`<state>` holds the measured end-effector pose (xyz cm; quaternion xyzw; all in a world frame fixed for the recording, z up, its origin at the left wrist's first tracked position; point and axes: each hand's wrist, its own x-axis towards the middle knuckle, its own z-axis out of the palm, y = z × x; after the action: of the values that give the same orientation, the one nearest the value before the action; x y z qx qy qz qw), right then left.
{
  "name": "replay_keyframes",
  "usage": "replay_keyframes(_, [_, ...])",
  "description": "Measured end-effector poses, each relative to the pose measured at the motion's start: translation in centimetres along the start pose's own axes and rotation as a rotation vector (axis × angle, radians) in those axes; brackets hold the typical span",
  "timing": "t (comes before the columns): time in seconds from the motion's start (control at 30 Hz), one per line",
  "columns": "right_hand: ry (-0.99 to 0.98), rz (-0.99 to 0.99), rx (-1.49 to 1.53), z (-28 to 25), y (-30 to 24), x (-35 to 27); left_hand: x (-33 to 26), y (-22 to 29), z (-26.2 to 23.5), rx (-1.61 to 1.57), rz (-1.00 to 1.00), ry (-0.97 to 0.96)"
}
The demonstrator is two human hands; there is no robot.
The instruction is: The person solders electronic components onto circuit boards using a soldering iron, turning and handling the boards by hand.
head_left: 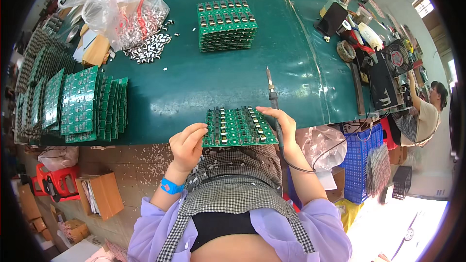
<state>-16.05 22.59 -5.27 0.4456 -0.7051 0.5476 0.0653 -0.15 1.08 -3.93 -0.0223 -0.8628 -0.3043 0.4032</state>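
Observation:
A green circuit board panel [238,127] with rows of black and white components is held at the table's near edge. My left hand [188,144] pinches its left edge between closed fingers. At the panel's right edge, my right hand [283,125] grips the board and also holds a soldering iron [274,98]. The iron's metal tip points away from me, and its cord trails down to the right. Farther back on the table stands a stack of similar populated panels [227,25].
Upright green panels [80,102] line the table's left side. Loose small components [149,47] spill from a clear plastic bag [121,7]. At the right stand a black fan [397,57] and tools. Blue crates [361,157] sit below; a co-worker [422,114] is beyond.

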Motion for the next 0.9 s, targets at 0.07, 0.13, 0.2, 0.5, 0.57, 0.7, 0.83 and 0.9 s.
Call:
replay_keyframes(0.07, [-0.021, -0.037, 0.001, -0.1, -0.5, 0.7, -0.1, -0.1, 0.0, -0.002, -0.006, 0.001])
replay_keyframes(0.13, [-0.041, -0.075, 0.002, -0.2, -0.6, 0.8, -0.1, -0.2, 0.0, -0.005, -0.010, 0.002])
replay_keyframes(0.2, [-0.057, -0.083, -0.041, -0.3, -0.6, 0.7, -0.1, -0.2, 0.0, 0.009, 0.003, -0.003])
replay_keyframes(0.5, [-0.008, 0.224, 0.167, 0.3, -0.4, 0.5, 0.0, 0.0, -0.3, -0.002, -0.036, -0.040])
replay_keyframes(0.57, [-0.031, 0.222, 0.160, 0.1, 0.0, 0.7, 0.1, -0.1, -0.3, -0.004, -0.021, -0.032])
replay_keyframes(0.7, [-0.173, 0.250, 0.104, -0.3, 0.3, 0.9, 0.2, 0.0, -0.3, -0.012, -0.021, -0.040])
replay_keyframes(0.83, [-0.244, 0.144, -0.067, -0.7, -0.9, 1.7, 0.3, 0.1, -0.3, -0.021, -0.018, -0.022])
replay_keyframes(0.9, [-0.237, 0.158, -0.040, -0.8, -0.2, 1.3, 0.2, 0.2, -0.4, -0.002, -0.039, -0.045])
